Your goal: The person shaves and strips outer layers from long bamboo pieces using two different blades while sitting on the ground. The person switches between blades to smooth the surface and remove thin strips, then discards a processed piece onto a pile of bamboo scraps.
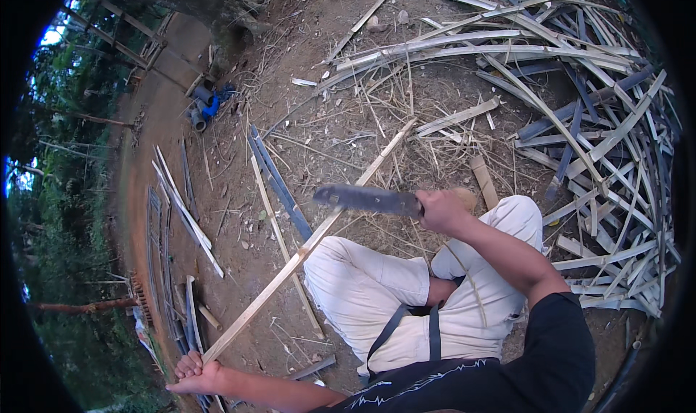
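I sit cross-legged on the ground, in pale trousers. Toward the lower left, my left hand (194, 374) is closed around the near end of a long split bamboo strip (272, 288). The strip slants up and right past my knee, its far end near the loose shavings. My right hand (444, 211) grips the handle of a broad dark machete (368, 199), whose handle is mostly hidden by the fingers. The blade points left and lies across the strip's upper part; I cannot tell whether its edge bites into it.
A large heap of split bamboo pieces (616, 130) fills the right side. Thin shavings (442, 155) litter the dirt ahead. A dark bamboo strip (279, 184) and pale strips (187, 210) lie to the left. Farther off is a blue object (210, 108) beside short pipe-like pieces.
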